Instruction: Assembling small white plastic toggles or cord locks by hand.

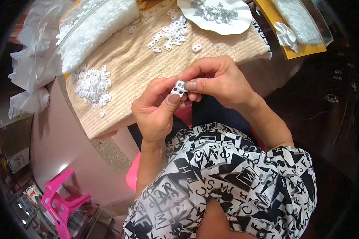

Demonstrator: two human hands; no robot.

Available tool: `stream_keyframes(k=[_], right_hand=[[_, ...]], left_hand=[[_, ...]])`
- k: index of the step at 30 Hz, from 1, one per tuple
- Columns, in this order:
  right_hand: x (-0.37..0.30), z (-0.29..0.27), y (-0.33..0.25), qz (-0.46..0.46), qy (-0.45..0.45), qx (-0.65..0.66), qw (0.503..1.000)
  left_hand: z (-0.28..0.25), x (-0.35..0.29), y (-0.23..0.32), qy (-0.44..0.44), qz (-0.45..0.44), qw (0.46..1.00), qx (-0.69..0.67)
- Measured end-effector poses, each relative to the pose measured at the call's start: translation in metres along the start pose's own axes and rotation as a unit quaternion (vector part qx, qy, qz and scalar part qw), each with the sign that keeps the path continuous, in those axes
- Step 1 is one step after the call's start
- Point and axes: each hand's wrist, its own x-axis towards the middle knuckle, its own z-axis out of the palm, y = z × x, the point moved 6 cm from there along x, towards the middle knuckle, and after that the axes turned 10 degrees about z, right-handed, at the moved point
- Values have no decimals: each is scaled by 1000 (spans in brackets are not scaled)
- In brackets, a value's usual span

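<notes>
My left hand (154, 110) pinches a small white plastic piece with two holes (176, 92) between thumb and fingers, in front of the table's near edge. Against it, my right hand (229, 81) holds a second rounded white two-hole piece (181, 85) with thumb and forefinger. The two pieces touch; whether one sits inside the other I cannot tell. A single white two-hole piece (196, 48) lies on the striped cloth just beyond my right hand. Farther off is a loose group of similar rounded pieces (175, 34).
A heap of small white pieces (93, 85) lies on the cloth (125, 75) at left. Behind it leans a clear bag of white parts (99, 32). A white scalloped plate (227, 28) holds small dark bits. Another filled bag (297, 22) is at right, a pink stool (64, 199) at lower left.
</notes>
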Motion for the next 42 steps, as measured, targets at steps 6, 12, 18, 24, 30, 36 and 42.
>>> stream_keyframes(k=[6, 12, 18, 24, 30, 36, 42], right_hand=[[-1, -1, 0, 10, -27, 19, 999], [0, -1, 4, 15, -21, 49, 998], [0, 1, 4, 23, -25, 36, 999], [-2, 2, 3, 25, -1, 5, 1000], [-2, 2, 2, 23, 3, -8, 1000], [-2, 3, 3, 20, 11, 16, 1000], [-5, 3, -3, 14, 31, -11, 999]], left_hand=[[5, 4, 11, -63, 97, 992, 51], [6, 4, 12, -40, 22, 999, -7], [4, 2, 13, -35, -1, 999, 4], [6, 1, 16, -33, -10, 999, 36], [6, 1, 17, -37, -6, 998, 58], [5, 1, 16, -30, -10, 998, 56], [5, 0, 13, -7, -28, 999, 32]])
